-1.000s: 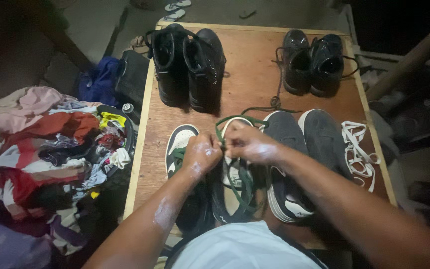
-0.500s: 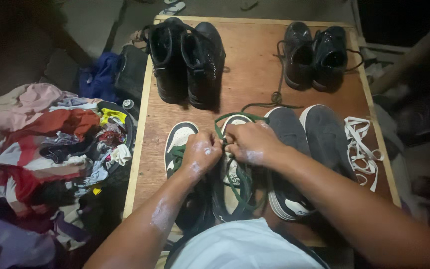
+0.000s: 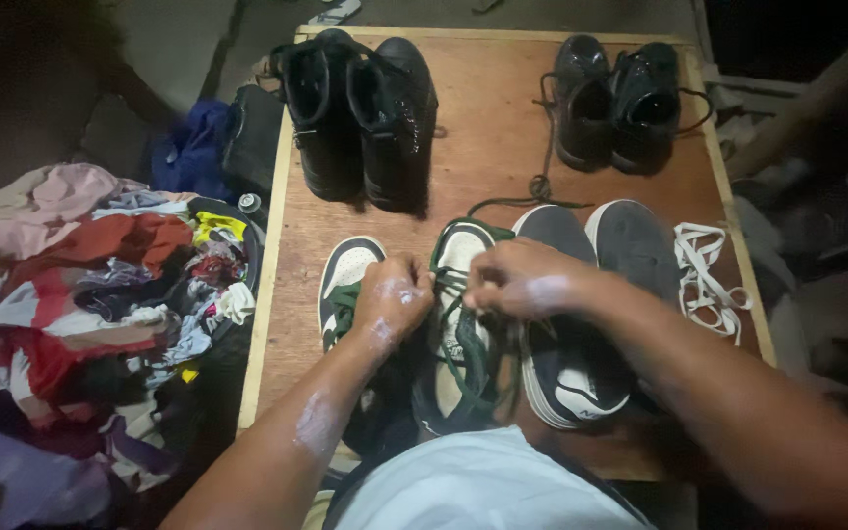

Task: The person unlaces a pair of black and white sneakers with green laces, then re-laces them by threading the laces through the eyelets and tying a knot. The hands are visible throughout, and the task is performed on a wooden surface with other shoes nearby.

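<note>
A white and dark green sneaker [image 3: 461,324] lies on the wooden board [image 3: 483,167] in front of me, threaded with a green lace [image 3: 463,353]. My left hand [image 3: 395,299] pinches the lace at the sneaker's left side. My right hand [image 3: 522,278] grips the lace over its tongue, a little to the right. The matching sneaker [image 3: 344,280] lies just left of my left hand. Two grey sneakers [image 3: 591,255] sit to the right, partly under my right forearm.
Tall black boots [image 3: 360,108] stand at the board's far left, black lace-up shoes [image 3: 615,98] at its far right. Loose white laces [image 3: 704,275] lie by the right edge. A heap of clothes [image 3: 90,294] and a dark bag [image 3: 247,147] are on the left.
My hands have drawn apart: the right one shifted to the right along the lace, and the lace loop beyond the toe has flattened. The view has tipped slightly.
</note>
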